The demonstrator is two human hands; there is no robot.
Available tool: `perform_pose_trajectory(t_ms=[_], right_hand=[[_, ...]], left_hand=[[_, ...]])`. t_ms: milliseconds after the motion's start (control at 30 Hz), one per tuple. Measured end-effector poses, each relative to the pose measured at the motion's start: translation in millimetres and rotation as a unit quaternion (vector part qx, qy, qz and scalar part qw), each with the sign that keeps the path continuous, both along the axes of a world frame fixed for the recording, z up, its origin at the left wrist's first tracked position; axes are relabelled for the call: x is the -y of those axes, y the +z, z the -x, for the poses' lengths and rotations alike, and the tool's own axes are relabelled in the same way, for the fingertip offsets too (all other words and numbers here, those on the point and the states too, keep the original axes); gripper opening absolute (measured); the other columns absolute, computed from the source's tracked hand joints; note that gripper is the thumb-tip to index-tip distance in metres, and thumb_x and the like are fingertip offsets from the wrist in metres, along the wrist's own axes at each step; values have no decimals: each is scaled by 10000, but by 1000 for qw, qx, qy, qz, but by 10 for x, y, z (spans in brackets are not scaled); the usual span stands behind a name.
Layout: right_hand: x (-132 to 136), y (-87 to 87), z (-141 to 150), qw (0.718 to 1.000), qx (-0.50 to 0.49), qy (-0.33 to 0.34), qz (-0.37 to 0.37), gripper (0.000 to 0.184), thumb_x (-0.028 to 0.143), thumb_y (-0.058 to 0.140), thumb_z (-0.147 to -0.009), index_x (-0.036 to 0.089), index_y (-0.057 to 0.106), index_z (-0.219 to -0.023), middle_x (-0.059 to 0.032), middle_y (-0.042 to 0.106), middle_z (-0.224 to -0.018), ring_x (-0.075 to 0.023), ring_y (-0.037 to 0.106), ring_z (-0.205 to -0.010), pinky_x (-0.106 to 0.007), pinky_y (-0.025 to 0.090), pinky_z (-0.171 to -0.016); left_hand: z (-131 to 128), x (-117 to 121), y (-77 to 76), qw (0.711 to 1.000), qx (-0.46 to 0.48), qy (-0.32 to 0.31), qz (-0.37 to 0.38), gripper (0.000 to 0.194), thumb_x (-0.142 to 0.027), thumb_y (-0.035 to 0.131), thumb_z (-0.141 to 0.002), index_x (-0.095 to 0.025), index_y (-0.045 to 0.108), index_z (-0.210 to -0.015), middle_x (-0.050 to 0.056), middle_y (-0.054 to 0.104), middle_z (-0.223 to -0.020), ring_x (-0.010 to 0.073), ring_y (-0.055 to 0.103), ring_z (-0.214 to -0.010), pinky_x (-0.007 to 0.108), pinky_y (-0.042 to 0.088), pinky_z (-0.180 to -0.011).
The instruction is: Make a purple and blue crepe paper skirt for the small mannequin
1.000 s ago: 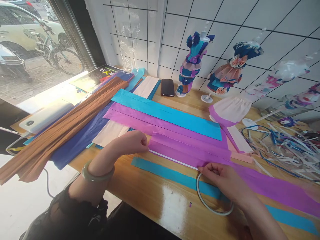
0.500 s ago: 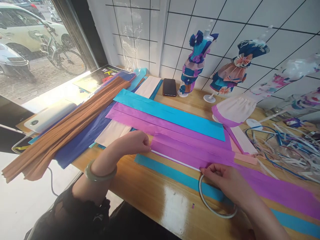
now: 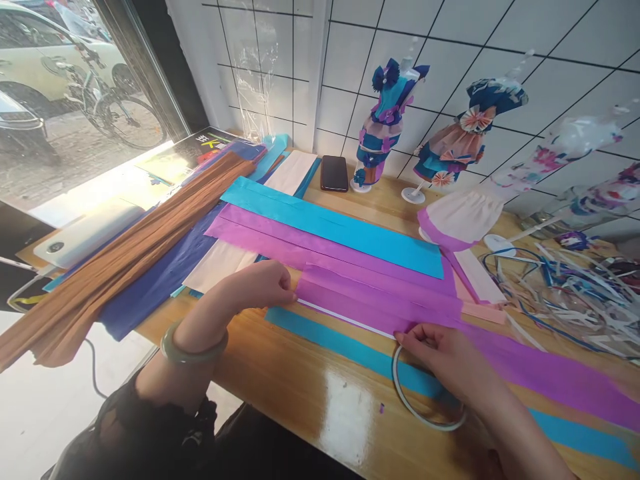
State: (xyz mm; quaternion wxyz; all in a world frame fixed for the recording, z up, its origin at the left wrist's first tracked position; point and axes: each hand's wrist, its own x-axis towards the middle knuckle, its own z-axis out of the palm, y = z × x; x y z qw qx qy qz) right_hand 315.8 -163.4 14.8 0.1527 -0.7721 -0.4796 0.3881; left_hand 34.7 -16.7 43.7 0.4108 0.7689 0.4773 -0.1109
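Note:
A narrow white tape (image 3: 345,318) runs along the near edge of a purple crepe paper sheet (image 3: 370,300). At its left end, my left hand (image 3: 273,283) is closed, fingertips pressed together on the tape and paper corner. My right hand (image 3: 435,347) pinches the tape's other end. From those fingers hangs a thin, pale ring (image 3: 427,419) that looks like the tape's roll, partly hidden behind the wrist. A blue paper strip (image 3: 330,339) lies on the table just nearer to me, passing under the right hand and ring.
Blue paper (image 3: 340,223) and brown crepe paper (image 3: 165,223) lie behind and to the left. Along the wall stand a phone (image 3: 334,173) and small dressed mannequins (image 3: 380,133). Tangled strips (image 3: 565,300) heap at the right. The wooden table (image 3: 280,373) ends near my lap.
The view shifts slightly back and forth. Both hands keep their grip on the tape along the purple paper, with no visible movement over the table.

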Motion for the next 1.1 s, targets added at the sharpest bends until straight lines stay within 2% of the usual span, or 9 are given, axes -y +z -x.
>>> perform_pose_trajectory(t_ms=[167,433,567,867,1100], right_hand=[[-3,-2,-8,1000,-4,0,-5,361,512,561,-718,195,510,-552,45,409,-478,-95,309,-460,-236,213,-449],[-5,78,-81,996,-84,10,4,373,529,562,-734,203,495,-565,51,364,-509,-94,299,-473,-234,226,-456],[-5,91,-75,996,-86,12,8,390,553,551,-737,205,493,-572,49,375,-517,-96,303,-475,-232,233,-453],[-16,51,-45,999,-49,2,11,392,543,565,-723,196,491,-556,54,356,-494,-88,277,-471,-236,203,-454],[-17,65,-22,999,-36,8,19,411,562,536,-743,191,480,-575,56,333,-508,-88,248,-489,-240,171,-466]], left_hand=[[-9,-4,9,1000,-9,2,10,215,-367,495,-675,-186,431,-578,-15,502,-479,92,430,-405,178,296,-324],[9,-30,-16,1000,-18,3,13,221,-387,502,-679,-187,464,-591,-6,533,-531,96,433,-419,193,303,-323],[13,-31,-14,1000,-16,0,16,221,-393,496,-685,-189,477,-600,3,545,-552,120,480,-473,207,323,-345],[-3,-31,4,1000,-14,-3,12,224,-373,511,-675,-181,459,-571,-8,528,-532,117,495,-503,217,352,-418],[-3,-25,21,1000,-16,3,14,218,-368,518,-665,-182,464,-565,-7,533,-531,111,474,-484,211,335,-400]])
